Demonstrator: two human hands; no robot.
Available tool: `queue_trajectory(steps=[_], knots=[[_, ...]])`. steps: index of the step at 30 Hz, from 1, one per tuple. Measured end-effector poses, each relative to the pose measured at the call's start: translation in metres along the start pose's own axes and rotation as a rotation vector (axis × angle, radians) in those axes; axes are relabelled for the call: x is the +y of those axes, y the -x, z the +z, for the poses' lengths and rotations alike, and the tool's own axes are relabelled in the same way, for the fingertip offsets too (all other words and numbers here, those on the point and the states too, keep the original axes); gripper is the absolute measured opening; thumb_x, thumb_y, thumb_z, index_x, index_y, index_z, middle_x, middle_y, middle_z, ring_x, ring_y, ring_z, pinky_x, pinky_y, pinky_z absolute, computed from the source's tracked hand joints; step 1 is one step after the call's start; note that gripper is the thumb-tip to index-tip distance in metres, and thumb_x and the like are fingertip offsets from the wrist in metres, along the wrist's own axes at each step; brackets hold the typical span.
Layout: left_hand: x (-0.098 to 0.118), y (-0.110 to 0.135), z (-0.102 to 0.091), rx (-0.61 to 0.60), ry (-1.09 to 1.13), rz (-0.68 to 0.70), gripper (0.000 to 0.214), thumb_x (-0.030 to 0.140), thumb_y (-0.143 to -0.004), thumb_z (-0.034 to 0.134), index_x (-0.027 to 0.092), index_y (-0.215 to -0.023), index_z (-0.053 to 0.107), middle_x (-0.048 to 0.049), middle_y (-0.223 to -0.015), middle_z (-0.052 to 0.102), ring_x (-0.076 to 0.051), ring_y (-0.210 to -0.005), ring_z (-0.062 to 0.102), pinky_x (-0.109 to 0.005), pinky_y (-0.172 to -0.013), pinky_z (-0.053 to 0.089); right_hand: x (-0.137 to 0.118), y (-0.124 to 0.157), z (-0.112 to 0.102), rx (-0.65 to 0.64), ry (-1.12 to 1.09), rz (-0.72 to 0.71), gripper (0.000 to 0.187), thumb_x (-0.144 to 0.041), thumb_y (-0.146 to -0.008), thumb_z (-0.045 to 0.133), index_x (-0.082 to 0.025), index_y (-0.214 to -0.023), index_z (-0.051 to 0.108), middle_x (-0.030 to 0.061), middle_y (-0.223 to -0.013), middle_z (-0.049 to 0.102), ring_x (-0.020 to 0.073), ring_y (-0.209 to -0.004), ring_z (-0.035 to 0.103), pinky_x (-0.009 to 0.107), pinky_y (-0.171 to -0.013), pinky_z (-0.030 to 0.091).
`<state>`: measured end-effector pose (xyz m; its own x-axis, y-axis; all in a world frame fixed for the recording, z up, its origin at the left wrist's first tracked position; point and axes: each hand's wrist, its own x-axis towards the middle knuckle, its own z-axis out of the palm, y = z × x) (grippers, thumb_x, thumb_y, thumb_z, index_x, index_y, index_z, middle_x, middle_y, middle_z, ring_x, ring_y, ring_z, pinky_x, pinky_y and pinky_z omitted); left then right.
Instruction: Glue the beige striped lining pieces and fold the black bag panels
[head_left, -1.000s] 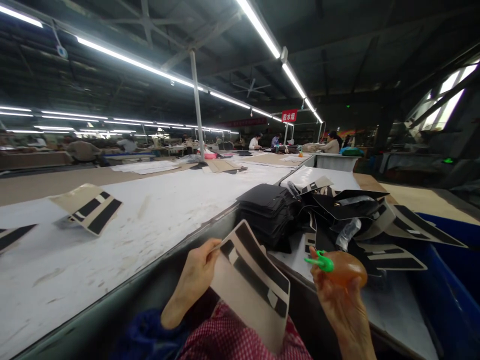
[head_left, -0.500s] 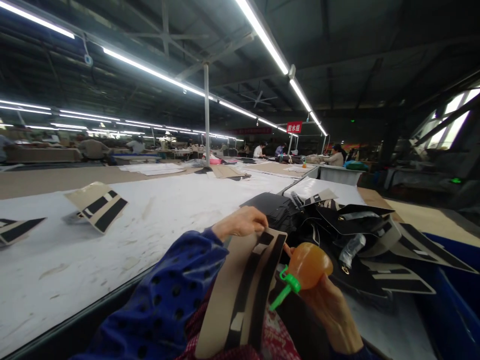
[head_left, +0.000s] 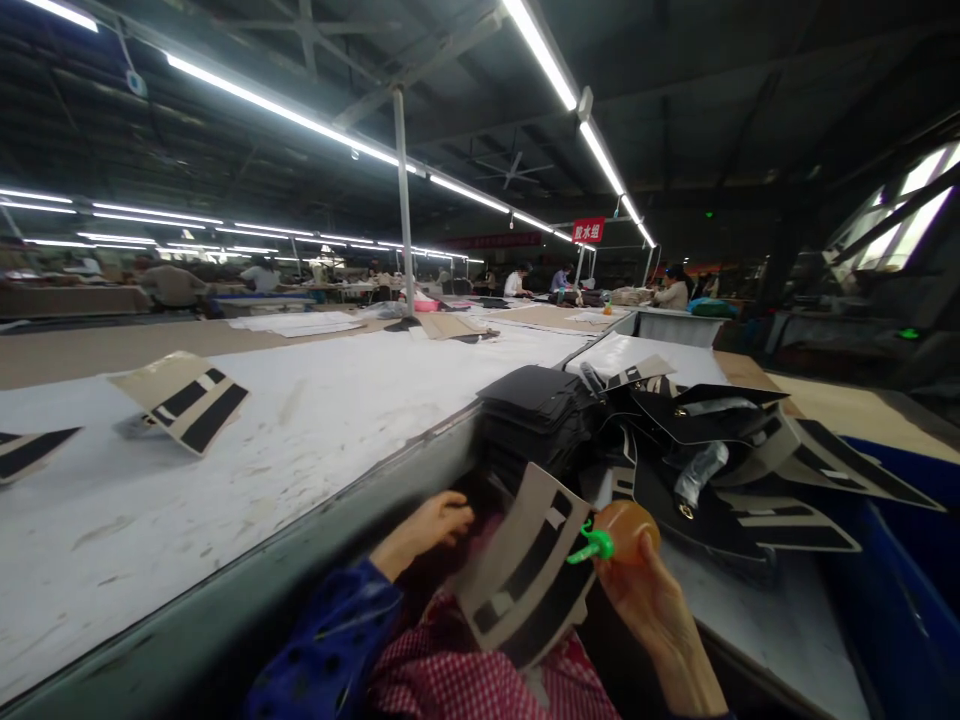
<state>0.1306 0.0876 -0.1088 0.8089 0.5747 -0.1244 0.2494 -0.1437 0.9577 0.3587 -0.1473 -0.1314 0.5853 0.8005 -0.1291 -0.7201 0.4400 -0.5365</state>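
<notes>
My right hand (head_left: 649, 605) is closed round an orange squeeze bottle (head_left: 628, 530). Its green nozzle (head_left: 592, 548) points left and touches the edge of a beige panel with black stripes (head_left: 525, 580). That panel stands tilted over my lap, above a red checked cloth (head_left: 480, 680). My left hand (head_left: 431, 530), in a blue dotted sleeve, is left of the panel. Its fingers are curled against something dark, and what they grip is hidden. I cannot tell which hand supports the panel.
A stack of black pieces (head_left: 536, 400) and a heap of black and beige cut parts (head_left: 720, 440) lie just beyond my hands. A blue bin (head_left: 907, 560) is at the right. The long white table (head_left: 315, 430) carries a striped panel (head_left: 180, 400). Other people (head_left: 671, 290) work far back.
My left hand has dropped from the top of the striped panel to a spot left of it. The panel has tilted rightward, and the bottle has moved lower with its nozzle now at the panel's edge.
</notes>
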Motion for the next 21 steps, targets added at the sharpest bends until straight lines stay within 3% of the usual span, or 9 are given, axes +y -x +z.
queue_trajectory(steps=[4,7,14,21], knots=[[-0.081,0.028,0.034,-0.026,0.178,-0.247,0.028,0.036,-0.099,0.061,0.015,-0.118,0.063,-0.0062,-0.107,0.069,-0.019,-0.089,0.069,-0.039,-0.079,0.059,-0.003,0.009,-0.010,0.103,-0.067,0.007,0.061,-0.023,-0.046,0.101,-0.014,-0.100,0.073,0.0094,-0.099,0.079,0.0202,-0.080,0.076,0.027,-0.071,0.065],[-0.108,0.028,0.055,-0.054,0.287,-0.321,0.024,0.032,-0.097,0.065,0.015,-0.114,0.064,-0.0047,-0.102,0.069,-0.018,-0.084,0.069,-0.035,-0.073,0.059,-0.007,0.013,0.001,0.125,-0.096,0.002,0.066,-0.024,-0.042,0.102,-0.014,-0.101,0.073,0.0075,-0.099,0.078,0.0186,-0.081,0.076,0.024,-0.074,0.064],[-0.124,0.012,0.059,-0.086,0.476,-0.362,0.019,0.032,-0.097,0.064,0.014,-0.104,0.065,-0.0022,-0.093,0.068,-0.014,-0.074,0.065,-0.028,-0.064,0.056,-0.006,0.027,0.052,0.089,-0.096,0.095,0.080,-0.019,-0.039,0.103,-0.007,-0.111,0.070,0.0149,-0.101,0.077,0.0217,-0.079,0.076,0.026,-0.071,0.065],[-0.118,0.011,0.067,-0.213,0.702,-0.322,0.016,0.029,-0.096,0.066,0.013,-0.093,0.066,0.0004,-0.084,0.067,-0.011,-0.065,0.063,-0.024,-0.058,0.054,-0.007,0.048,0.087,0.056,-0.164,0.115,0.085,-0.023,-0.041,0.103,-0.009,-0.117,0.067,0.0106,-0.101,0.077,0.0200,-0.084,0.076,0.023,-0.072,0.064]])
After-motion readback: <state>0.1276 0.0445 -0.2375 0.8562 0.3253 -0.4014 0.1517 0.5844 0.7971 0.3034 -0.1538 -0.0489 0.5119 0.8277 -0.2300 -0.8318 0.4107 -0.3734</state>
